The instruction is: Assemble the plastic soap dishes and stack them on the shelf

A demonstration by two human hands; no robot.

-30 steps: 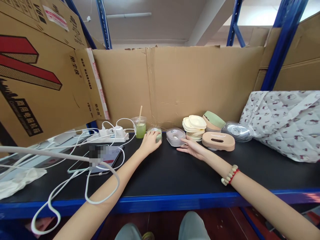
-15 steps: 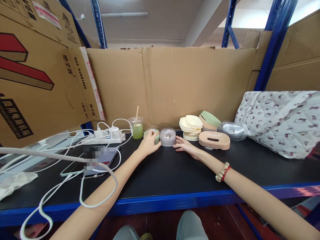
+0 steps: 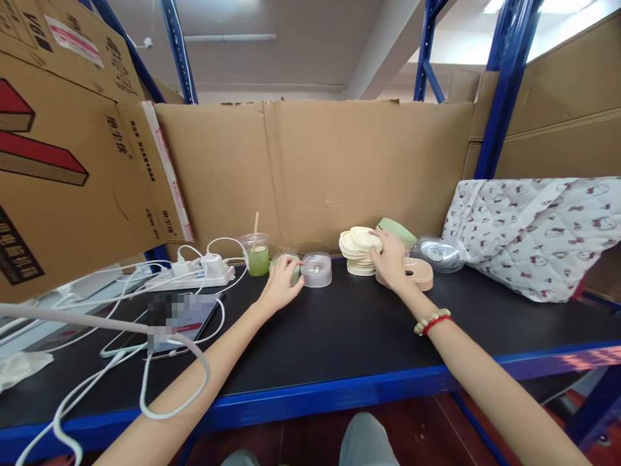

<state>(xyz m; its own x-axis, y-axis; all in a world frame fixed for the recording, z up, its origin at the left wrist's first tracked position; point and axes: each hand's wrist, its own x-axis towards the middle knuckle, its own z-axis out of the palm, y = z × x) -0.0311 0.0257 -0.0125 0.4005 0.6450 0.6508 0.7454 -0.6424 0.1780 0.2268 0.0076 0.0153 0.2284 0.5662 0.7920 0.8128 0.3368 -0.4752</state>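
My left hand point(image 3: 282, 283) has its fingers curved over a small green container point(image 3: 295, 274), which it partly covers. Beside it, on the right, stands a grey-purple box with a clear lid point(image 3: 316, 270). My right hand point(image 3: 389, 259) is at the stack of cream-coloured square pieces point(image 3: 358, 251), its fingers closed on the right edge of the top piece point(image 3: 365, 239). Behind the right hand a green bowl-like item point(image 3: 398, 231) is partly hidden. A pink-beige lid with an oval slot point(image 3: 421, 274) lies just right of that hand, partly covered by it.
A cup of green drink point(image 3: 258, 260) with a straw stands left of the left hand. Further left are a white power strip point(image 3: 194, 278), loose cables and a phone point(image 3: 187, 320). A clear plastic item point(image 3: 439, 254) and a quilted patterned bag point(image 3: 528, 239) lie on the right.
My right hand has moved right and up from beside the grey-purple box to the cream stack. My left hand stays at the green container. The camera view has shifted slightly.
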